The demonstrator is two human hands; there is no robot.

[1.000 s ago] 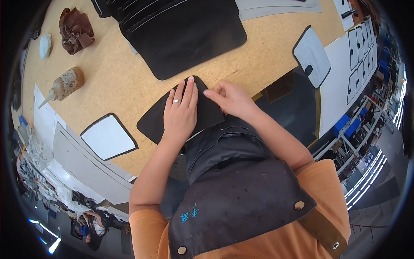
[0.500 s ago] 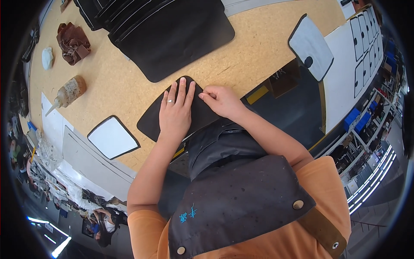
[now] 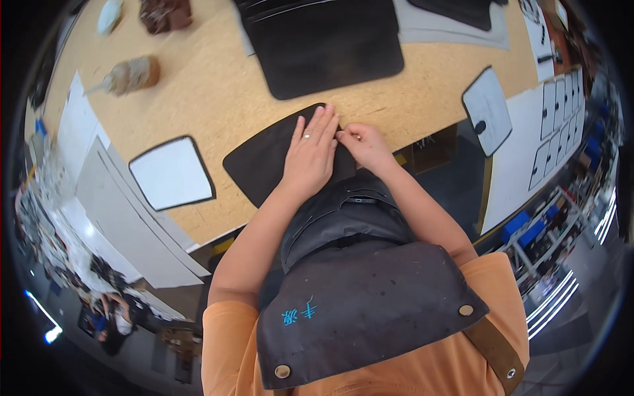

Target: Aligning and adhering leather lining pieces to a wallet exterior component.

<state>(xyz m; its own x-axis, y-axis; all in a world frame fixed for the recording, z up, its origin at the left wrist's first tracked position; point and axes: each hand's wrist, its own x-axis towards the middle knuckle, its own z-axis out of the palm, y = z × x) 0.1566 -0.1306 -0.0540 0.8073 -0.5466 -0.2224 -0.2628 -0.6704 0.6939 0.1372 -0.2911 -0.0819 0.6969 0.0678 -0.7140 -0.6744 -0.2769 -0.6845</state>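
A black leather-like panel (image 3: pixel 257 155) with rounded corners lies at the near edge of the table, in front of my apron. My left hand (image 3: pixel 309 152) rests flat on its right part, fingers stretched toward the far corner and lying close together, a ring on one of them. At the panel's right edge, my right hand (image 3: pixel 368 146) is curled, thumb and forefinger pinching the rim close beside the left fingertips. Beyond lies a stack of larger black panels (image 3: pixel 330 59), apart from both hands.
On the left lies a white panel with black edging (image 3: pixel 170 173); a similar one (image 3: pixel 489 111) lies at the right. A glue bottle with a pointed nozzle (image 3: pixel 135 74), crumpled brown material (image 3: pixel 165 14) and a white lump (image 3: pixel 109 16) are farther left. Grey sheets (image 3: pixel 129 211) lean at the lower left.
The view has shifted, so the table things sit elsewhere in it. My left fingers have drawn together and lie nearer the panel's right edge. My right hand still pinches that edge.
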